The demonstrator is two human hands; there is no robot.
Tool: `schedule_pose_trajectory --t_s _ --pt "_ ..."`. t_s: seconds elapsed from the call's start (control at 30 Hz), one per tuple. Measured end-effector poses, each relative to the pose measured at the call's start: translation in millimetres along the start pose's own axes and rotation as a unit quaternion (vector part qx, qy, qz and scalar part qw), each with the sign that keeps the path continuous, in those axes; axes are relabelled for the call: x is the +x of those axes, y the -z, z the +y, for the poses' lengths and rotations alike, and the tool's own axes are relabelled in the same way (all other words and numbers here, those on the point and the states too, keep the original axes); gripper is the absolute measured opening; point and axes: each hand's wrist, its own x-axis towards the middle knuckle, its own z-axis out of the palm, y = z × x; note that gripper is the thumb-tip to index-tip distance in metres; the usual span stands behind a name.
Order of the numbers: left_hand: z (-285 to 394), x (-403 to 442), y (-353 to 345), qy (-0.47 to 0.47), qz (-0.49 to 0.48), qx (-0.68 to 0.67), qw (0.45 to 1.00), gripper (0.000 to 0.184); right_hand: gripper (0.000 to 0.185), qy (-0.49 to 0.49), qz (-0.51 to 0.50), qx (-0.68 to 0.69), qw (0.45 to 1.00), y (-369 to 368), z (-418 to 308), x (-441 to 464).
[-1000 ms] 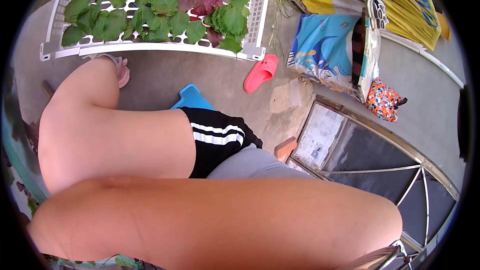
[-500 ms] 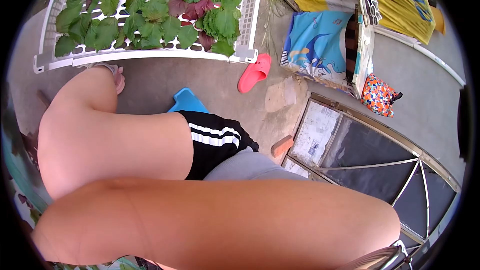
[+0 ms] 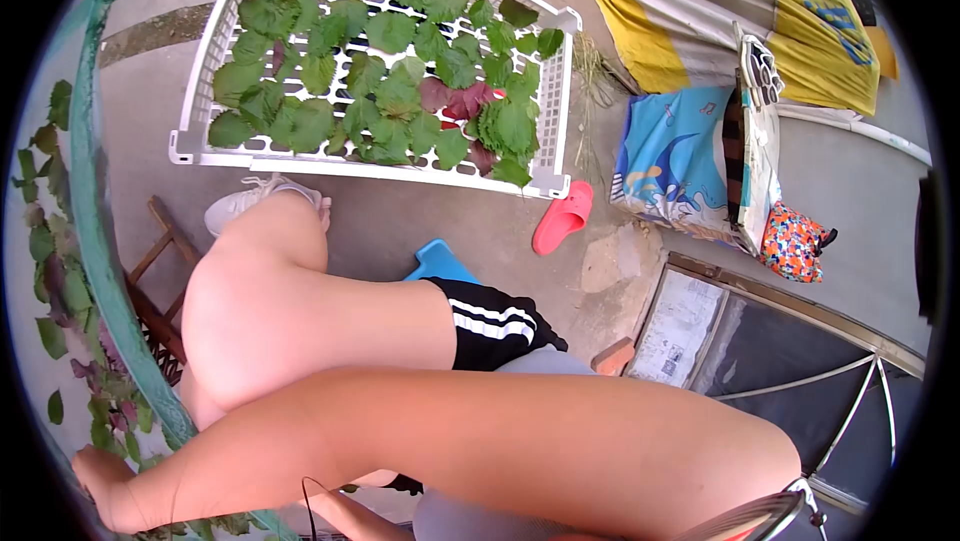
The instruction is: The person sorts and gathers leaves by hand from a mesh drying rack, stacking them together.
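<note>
Quite near one of the hands (image 3: 97, 483), green leaves (image 3: 75, 291)

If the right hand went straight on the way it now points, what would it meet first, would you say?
Probably the lone green leaf just beyond the right hand, though depth is unclear.

Looks like a home yard: concrete ground (image 3: 390, 226), a pink clog (image 3: 566, 215), yellow sheeting (image 3: 790, 16).
</note>
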Motion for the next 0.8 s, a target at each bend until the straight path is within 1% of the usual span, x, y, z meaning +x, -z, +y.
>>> schedule_pose_trajectory --t_s 0.13,0.2,0.3,0.37,0.4,0.43,0.47,0.5,0.57,0.6,0.63,0.7,0.73,0.8 --pt "3.5 2.1 0.5 0.016 0.000 -0.008 1.000 0.038 0.014 -0.054 0.000 0.017 0.998 -15.5 0.2 -8.7" --pt "5.1 3.1 1.1 0.021 0.001 -0.014 1.000 0.038 0.014 -0.045 -0.006 0.000 0.999 -12.0 0.2 -15.4" --pt "6.0 5.1 5.5 0.037 0.000 -0.024 0.999 0.039 0.030 0.002 -0.030 -0.038 0.999 21.0 -17.2 -37.4" --pt "4.5 3.9 4.3 0.052 -0.004 -0.029 0.998 0.039 0.030 -0.003 -0.004 -0.012 1.000 19.9 -15.8 -35.5" --pt "2.9 3.8 5.4 0.059 -0.002 -0.030 0.998 0.039 0.033 0.016 -0.006 -0.059 0.998 17.4 -14.6 -32.7" --pt "1.7 2.3 6.9 0.062 0.001 -0.035 0.997 0.039 0.034 -0.016 -0.028 -0.010 0.999 18.4 -15.6 -30.2" --pt "-1.8 2.9 4.8 0.059 -0.003 -0.002 0.998 0.049 0.034 -0.050 -0.048 0.038 0.997 19.5 -16.8 -27.9" --pt "3.1 2.0 3.0 0.058 0.009 -0.002 0.998 0.049 0.034 -0.059 -0.046 0.023 0.997 29.7 -28.7 -33.9" --pt "13.3 -2.0 -0.1 0.007 -0.001 -0.018 1.000 0.052 0.033 -0.056 -0.066 -0.010 0.996 50.7 -52.4 -49.9" --pt "10.9 -2.7 0.6 0.003 -0.004 -0.030 1.000 0.055 0.039 0.035 -0.007 -0.051 0.998 26.4 -19.4 -32.7" --pt "6.1 -1.4 1.8 0.002 0.007 -0.029 1.000 0.055 0.038 0.019 -0.056 -0.051 0.997 34.4 -24.6 -34.3" --pt "-1.1 1.1 4.7 -0.047 -0.004 -0.010 0.999 0.056 0.034 0.015 -0.060 -0.069 0.996 40.9 -32.7 -44.2" --pt "1.4 -0.2 3.9 -0.031 -0.006 -0.062 0.998 0.056 0.034 0.016 -0.068 -0.068 0.995 40.4 -33.3 -44.6" --pt "-4.8 0.7 6.6 -0.032 -0.002 -0.047 0.998 0.055 0.034 0.011 -0.076 -0.063 0.995 39.7 -29.3 -43.9"
